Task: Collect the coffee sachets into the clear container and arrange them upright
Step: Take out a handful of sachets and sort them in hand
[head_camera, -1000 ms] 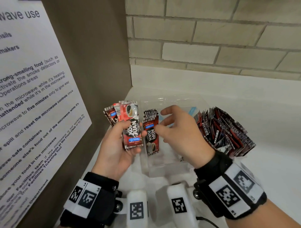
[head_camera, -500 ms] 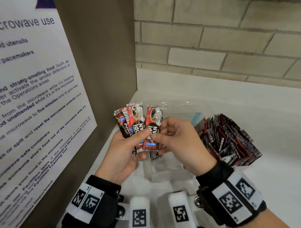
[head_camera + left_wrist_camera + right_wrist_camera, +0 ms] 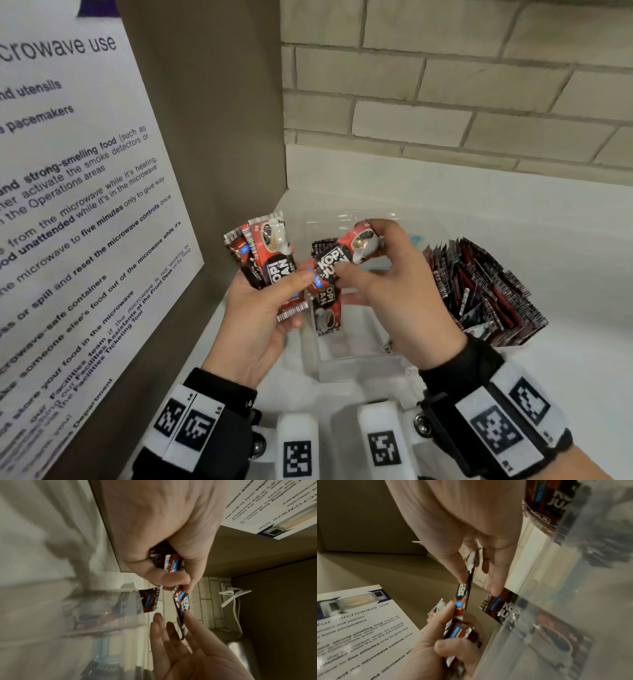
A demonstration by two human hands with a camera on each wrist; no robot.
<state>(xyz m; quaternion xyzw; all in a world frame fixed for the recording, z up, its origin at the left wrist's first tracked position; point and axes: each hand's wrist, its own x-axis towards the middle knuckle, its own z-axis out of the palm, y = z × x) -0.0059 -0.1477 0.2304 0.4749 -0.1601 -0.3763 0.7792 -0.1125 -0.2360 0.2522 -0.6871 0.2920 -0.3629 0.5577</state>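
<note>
My left hand (image 3: 260, 318) grips a small fan of red-and-black coffee sachets (image 3: 265, 251), held upright above the clear container's left side. My right hand (image 3: 394, 291) pinches one sachet (image 3: 342, 255) tilted to the right; its lower end reaches my left thumb. That sachet shows edge-on in the right wrist view (image 3: 464, 588) and also in the left wrist view (image 3: 182, 604). Another sachet (image 3: 327, 308) leans upside down inside the clear container (image 3: 359, 371). The container looks otherwise nearly empty.
A dense stack of sachets (image 3: 479, 291) stands on the white counter right of the container. A brown cabinet side with a microwave notice (image 3: 78, 205) closes off the left. A brick wall (image 3: 445, 85) runs behind. Something blue (image 3: 416, 240) shows past my right hand.
The sachet in my right hand stood upright beside the left-hand fan; now its top is swung to the right and it lies tilted. The left hand has barely moved.
</note>
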